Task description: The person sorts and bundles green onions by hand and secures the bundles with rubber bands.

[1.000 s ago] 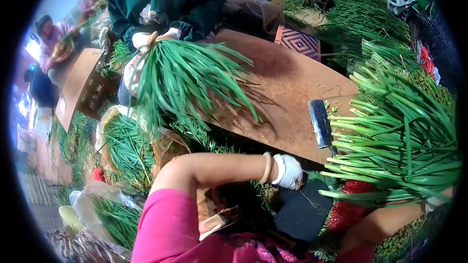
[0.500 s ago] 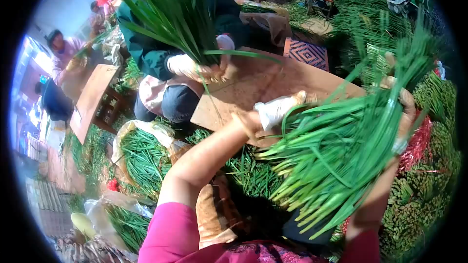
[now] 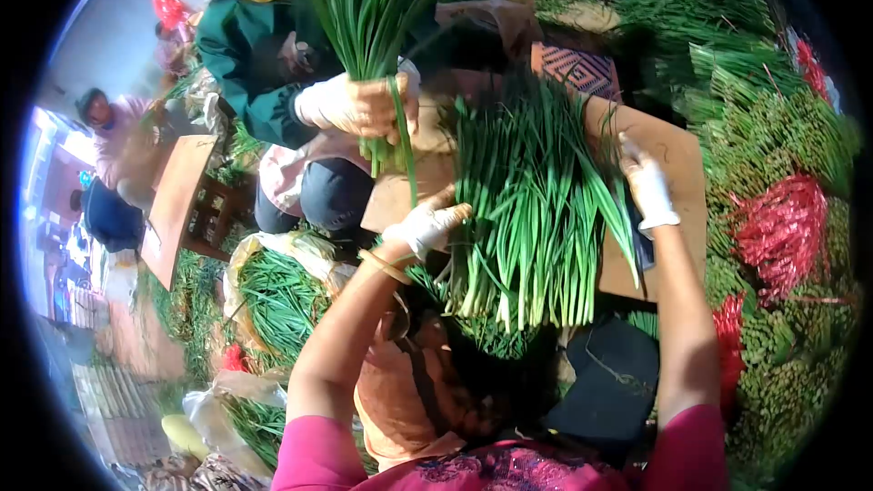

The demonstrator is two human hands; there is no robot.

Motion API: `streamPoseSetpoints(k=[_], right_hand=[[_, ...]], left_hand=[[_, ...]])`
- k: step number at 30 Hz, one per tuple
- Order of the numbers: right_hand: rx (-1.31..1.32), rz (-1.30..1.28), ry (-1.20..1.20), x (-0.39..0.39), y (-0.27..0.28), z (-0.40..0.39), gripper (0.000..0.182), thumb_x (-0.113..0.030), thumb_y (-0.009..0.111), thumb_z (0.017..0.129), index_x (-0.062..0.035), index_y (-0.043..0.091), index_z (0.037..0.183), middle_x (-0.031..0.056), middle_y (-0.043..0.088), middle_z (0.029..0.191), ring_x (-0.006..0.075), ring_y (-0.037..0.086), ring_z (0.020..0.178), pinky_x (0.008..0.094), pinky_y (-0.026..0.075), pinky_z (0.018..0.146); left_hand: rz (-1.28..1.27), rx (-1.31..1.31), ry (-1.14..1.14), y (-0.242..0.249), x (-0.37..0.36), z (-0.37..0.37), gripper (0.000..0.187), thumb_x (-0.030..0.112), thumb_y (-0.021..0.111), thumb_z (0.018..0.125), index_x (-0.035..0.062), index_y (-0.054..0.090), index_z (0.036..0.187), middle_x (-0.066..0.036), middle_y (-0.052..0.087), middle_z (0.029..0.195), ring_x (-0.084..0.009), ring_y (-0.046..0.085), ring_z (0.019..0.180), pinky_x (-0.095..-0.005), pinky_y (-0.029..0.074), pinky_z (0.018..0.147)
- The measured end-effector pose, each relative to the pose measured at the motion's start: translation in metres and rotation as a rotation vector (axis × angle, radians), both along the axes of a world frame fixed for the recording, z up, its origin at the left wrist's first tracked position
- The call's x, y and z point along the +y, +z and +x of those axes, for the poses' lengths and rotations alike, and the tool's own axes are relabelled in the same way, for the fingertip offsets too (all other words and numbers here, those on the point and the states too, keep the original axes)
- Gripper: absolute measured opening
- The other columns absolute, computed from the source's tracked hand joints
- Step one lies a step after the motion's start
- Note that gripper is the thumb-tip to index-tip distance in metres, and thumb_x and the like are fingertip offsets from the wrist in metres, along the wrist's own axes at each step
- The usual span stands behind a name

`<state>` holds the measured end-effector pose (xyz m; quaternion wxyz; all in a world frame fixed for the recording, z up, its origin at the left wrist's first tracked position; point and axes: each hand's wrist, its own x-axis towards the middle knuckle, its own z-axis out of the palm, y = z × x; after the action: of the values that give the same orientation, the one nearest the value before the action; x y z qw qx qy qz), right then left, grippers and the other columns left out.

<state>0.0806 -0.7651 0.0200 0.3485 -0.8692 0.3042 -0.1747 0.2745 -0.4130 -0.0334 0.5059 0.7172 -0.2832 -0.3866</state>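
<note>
A thick bunch of green onions [image 3: 532, 209] lies on the wooden board [image 3: 677, 159], white root ends pointing toward me. My left hand [image 3: 423, 223], in a white glove, grips the bunch's left side near the roots. My gloved right hand [image 3: 647, 186] rests with straight fingers against the bunch's right edge. Across the board a person in a dark green top holds another bunch [image 3: 368, 9] upright in gloved hands [image 3: 350, 105].
Tied bundles of greens [image 3: 782, 127] and red ties [image 3: 782, 223] are stacked on the right. A sack of loose greens [image 3: 273, 295] sits to the left, beside a small wooden table [image 3: 177, 205]. A dark cloth [image 3: 605, 377] lies near my lap. More people sit far left.
I lifted the bunch from my right, swung it over and laid it on the board, roots toward me. The person opposite raised their bunch upright.
</note>
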Motion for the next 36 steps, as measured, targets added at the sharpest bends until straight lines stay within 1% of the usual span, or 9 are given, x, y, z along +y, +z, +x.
streamPoseSetpoints(k=[2,7,12,14,17,25,30,32,36], right_hand=[[-0.254,0.022,0.136,0.004,0.021,-0.036,0.036,-0.006,0.05,0.089,-0.0062,0.053,0.125,0.0147,0.063,0.109,0.0215,0.063,0.092,0.0291,0.048,0.077],[0.459,-0.163,0.043,0.055,0.057,-0.096,0.026,-0.029,0.059,0.082,-0.0059,0.069,0.09,0.012,0.068,0.083,0.0243,0.065,0.078,0.0319,0.049,0.072],[0.515,-0.349,0.016,0.094,0.006,-0.08,0.062,-0.033,0.066,0.072,-0.0047,0.049,0.124,0.0172,0.066,0.09,0.0309,0.063,0.086,0.0367,0.05,0.073],[0.431,-0.344,0.065,0.086,-0.027,-0.069,0.055,-0.025,0.068,0.07,0.0,0.052,0.117,0.0166,0.065,0.086,0.0286,0.064,0.078,0.0374,0.05,0.068],[0.23,0.347,0.243,0.101,0.001,-0.062,0.041,-0.013,0.062,0.075,0.0008,0.053,0.112,0.0128,0.06,0.072,0.0149,0.056,0.06,0.0302,0.044,0.051],[-0.017,0.703,0.027,0.053,-0.029,-0.068,0.032,-0.022,0.051,0.091,0.003,0.056,0.111,0.006,0.063,0.106,0.016,0.059,0.086,0.0268,0.046,0.073],[-0.282,0.731,0.027,0.076,-0.058,0.002,0.055,-0.043,0.054,0.089,0.0047,0.052,0.117,0.021,0.054,0.123,0.0238,0.056,0.108,0.0311,0.043,0.09],[0.229,0.287,-0.097,0.088,-0.062,0.032,0.084,-0.055,0.067,0.073,0.01,0.046,0.121,0.024,0.063,0.105,0.0291,0.057,0.108,0.0332,0.042,0.092],[-0.22,0.787,-0.073,0.098,-0.059,0.009,0.05,-0.022,0.067,0.083,0.0133,0.048,0.114,0.0135,0.063,0.105,0.0173,0.058,0.097,0.0283,0.042,0.091]], left_hand=[[0.058,0.066,0.122,0.044,0.005,-0.014,0.07,0.045,0.06,0.085,0.0041,0.036,0.137,-0.009,0.051,0.126,-0.0201,0.051,0.109,-0.0331,0.046,0.086],[0.076,0.24,0.224,0.019,0.001,-0.014,0.073,0.041,0.064,0.082,0.0076,0.03,0.137,-0.01,0.049,0.121,-0.0231,0.049,0.108,-0.0363,0.039,0.095],[0.221,-0.552,0.177,0.038,-0.04,-0.065,0.105,0.02,0.076,0.07,0.0012,0.004,0.144,-0.021,0.041,0.134,-0.0283,0.041,0.123,-0.0314,0.028,0.106],[0.376,-0.043,0.191,0.085,-0.057,-0.085,0.092,0.004,0.064,0.071,0.0043,0.009,0.145,-0.014,0.059,0.109,-0.0212,0.058,0.092,-0.0302,0.047,0.084],[-0.448,0.649,0.272,0.046,-0.052,-0.077,0.077,-0.004,0.056,0.073,0.0061,0.024,0.142,-0.006,0.062,0.093,-0.0141,0.059,0.078,-0.0312,0.05,0.077],[0.081,0.44,0.419,0.039,-0.025,-0.039,0.077,0.06,0.06,0.076,0.0151,0.037,0.135,-0.016,0.047,0.129,-0.0342,0.048,0.105,-0.0486,0.043,0.085],[-0.006,0.345,0.256,0.003,-0.09,-0.032,0.07,0.04,0.062,0.084,0.0056,0.032,0.137,-0.017,0.048,0.129,-0.0254,0.053,0.11,-0.0366,0.045,0.089],[-0.088,0.36,0.223,-0.01,-0.122,-0.047,0.075,0.032,0.068,0.081,0.0005,0.029,0.137,-0.017,0.052,0.125,-0.0227,0.057,0.105,-0.0339,0.048,0.087],[-0.168,0.521,0.167,0.056,-0.117,-0.088,0.09,0.02,0.08,0.07,-0.0078,0.025,0.135,-0.017,0.059,0.113,-0.0207,0.061,0.097,-0.0314,0.05,0.082]])
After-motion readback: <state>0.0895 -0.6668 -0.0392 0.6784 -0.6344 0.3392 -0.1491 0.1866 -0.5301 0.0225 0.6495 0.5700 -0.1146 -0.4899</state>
